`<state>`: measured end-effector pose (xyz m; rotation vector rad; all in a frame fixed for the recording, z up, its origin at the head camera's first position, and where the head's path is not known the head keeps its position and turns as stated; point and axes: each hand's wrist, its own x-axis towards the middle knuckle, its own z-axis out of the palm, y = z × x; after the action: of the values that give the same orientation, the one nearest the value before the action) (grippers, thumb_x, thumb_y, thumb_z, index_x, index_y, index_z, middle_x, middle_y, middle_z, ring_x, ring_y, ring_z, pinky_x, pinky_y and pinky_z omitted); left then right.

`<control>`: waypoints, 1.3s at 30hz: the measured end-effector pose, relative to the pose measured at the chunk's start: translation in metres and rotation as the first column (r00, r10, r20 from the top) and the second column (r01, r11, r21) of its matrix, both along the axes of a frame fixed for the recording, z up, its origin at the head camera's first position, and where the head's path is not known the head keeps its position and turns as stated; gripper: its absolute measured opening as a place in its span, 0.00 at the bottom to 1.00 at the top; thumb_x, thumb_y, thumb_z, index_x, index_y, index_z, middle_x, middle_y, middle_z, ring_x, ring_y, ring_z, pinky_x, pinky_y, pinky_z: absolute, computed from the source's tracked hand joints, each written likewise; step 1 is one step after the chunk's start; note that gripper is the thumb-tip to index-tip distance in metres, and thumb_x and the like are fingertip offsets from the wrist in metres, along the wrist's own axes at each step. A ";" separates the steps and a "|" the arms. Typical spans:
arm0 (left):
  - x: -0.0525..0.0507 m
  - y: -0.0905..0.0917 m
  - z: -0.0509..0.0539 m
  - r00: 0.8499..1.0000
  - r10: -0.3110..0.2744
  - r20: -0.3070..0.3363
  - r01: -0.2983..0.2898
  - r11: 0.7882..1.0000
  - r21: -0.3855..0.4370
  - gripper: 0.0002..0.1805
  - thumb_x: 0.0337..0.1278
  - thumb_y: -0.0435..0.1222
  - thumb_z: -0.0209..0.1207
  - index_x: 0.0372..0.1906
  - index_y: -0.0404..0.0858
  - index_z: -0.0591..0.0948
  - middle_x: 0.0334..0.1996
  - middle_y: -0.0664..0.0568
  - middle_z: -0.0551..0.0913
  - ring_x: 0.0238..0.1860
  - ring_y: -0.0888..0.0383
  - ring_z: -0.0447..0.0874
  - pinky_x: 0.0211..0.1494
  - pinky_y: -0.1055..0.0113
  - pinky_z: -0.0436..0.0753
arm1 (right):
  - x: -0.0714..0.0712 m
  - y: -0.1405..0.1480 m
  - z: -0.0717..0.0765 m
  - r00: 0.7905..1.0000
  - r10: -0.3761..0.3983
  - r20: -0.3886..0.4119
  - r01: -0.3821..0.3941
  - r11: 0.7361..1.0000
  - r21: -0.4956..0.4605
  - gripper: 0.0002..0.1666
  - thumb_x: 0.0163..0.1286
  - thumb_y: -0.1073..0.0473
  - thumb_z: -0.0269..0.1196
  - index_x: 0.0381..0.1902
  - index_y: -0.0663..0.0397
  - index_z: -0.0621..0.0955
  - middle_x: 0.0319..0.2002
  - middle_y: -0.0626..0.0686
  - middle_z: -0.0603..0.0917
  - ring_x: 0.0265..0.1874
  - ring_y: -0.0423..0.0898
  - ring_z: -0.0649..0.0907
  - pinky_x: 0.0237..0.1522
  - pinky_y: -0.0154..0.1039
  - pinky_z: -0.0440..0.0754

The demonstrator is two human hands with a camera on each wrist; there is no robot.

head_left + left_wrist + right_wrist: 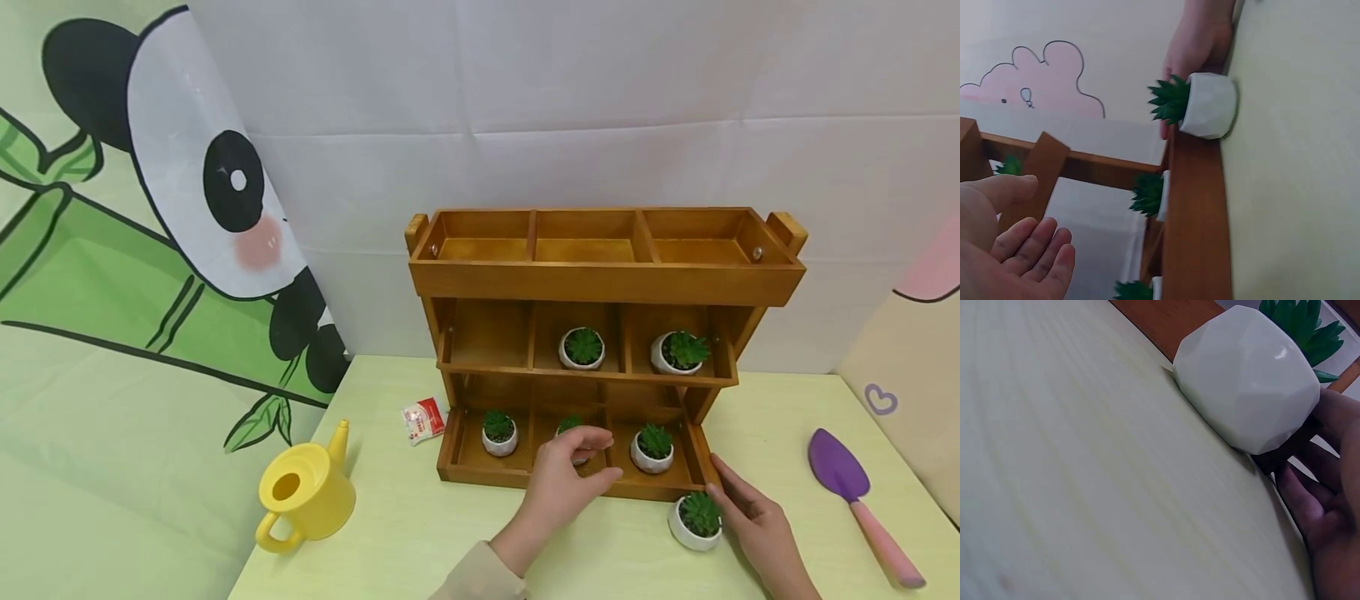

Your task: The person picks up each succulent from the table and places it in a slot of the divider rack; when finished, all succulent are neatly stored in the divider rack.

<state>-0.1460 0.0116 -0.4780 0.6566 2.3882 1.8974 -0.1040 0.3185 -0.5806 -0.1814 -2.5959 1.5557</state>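
Note:
A brown wooden three-tier shelf (607, 283) stands on the table. My left hand (566, 475) hovers before its bottom tier, thumb and fingers apart, holding nothing. It partly hides the middle potted succulent (570, 423); another succulent in a white pot (500, 433) sits to the left, and one (652, 450) to the right. My right hand (761, 525) rests its fingers along the shelf's lower right side. Close to its thumb, a white faceted pot with a succulent (1247, 381) stands on the table at the shelf's front right corner; whether the thumb touches it I cannot tell.
Two more potted succulents stand on the middle tier, one central (582, 348) and one right (680, 353). A yellow watering can (307, 487) is at left, near a red-and-white packet (424, 419). A purple trowel with a pink handle (840, 467) lies at right.

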 end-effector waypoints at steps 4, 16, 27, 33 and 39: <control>0.005 0.010 -0.013 0.998 -0.017 0.055 0.017 1.000 -0.012 0.19 0.60 0.33 0.74 0.56 0.41 0.86 0.51 0.59 0.87 0.53 0.62 0.84 0.62 0.62 0.83 | 0.000 0.000 0.000 1.000 -0.002 0.004 0.002 1.000 0.000 0.36 0.80 0.42 0.59 0.80 0.45 0.68 0.74 0.59 0.68 0.57 0.15 0.67 0.52 0.13 0.69; 0.021 0.036 -0.050 0.994 -0.076 0.076 0.083 0.992 -0.099 0.17 0.58 0.34 0.75 0.52 0.42 0.88 0.48 0.63 0.88 0.51 0.68 0.84 0.55 0.71 0.83 | 0.000 -0.001 0.001 1.000 -0.008 0.011 0.008 1.000 0.009 0.37 0.80 0.41 0.59 0.80 0.45 0.68 0.74 0.59 0.69 0.57 0.15 0.67 0.52 0.13 0.69; 0.029 0.060 -0.071 0.989 -0.140 0.053 0.149 0.962 -0.227 0.22 0.57 0.38 0.76 0.57 0.41 0.87 0.53 0.64 0.87 0.54 0.69 0.82 0.52 0.76 0.82 | -0.001 0.001 -0.001 1.000 -0.014 0.019 0.014 1.000 0.009 0.37 0.79 0.41 0.60 0.80 0.45 0.68 0.75 0.57 0.68 0.57 0.15 0.67 0.52 0.13 0.69; 0.030 0.069 -0.076 0.990 -0.137 0.023 0.138 0.943 -0.303 0.27 0.57 0.41 0.77 0.62 0.42 0.85 0.57 0.64 0.85 0.57 0.69 0.81 0.55 0.75 0.80 | 0.000 -0.001 0.001 1.000 -0.009 0.010 0.009 1.000 0.001 0.37 0.79 0.42 0.60 0.80 0.46 0.68 0.75 0.57 0.68 0.57 0.15 0.67 0.52 0.14 0.70; 0.031 0.076 -0.075 0.991 -0.130 0.008 0.125 0.929 -0.349 0.29 0.56 0.42 0.77 0.64 0.43 0.85 0.58 0.64 0.84 0.58 0.69 0.80 0.57 0.74 0.80 | 0.000 -0.001 0.002 1.000 -0.008 0.008 0.009 1.000 -0.005 0.37 0.79 0.42 0.60 0.80 0.46 0.68 0.75 0.54 0.68 0.58 0.15 0.67 0.53 0.14 0.69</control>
<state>-0.1148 0.0877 -0.5527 0.7738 2.5275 1.3724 -0.1038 0.3172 -0.5788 -0.1991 -2.5936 1.5624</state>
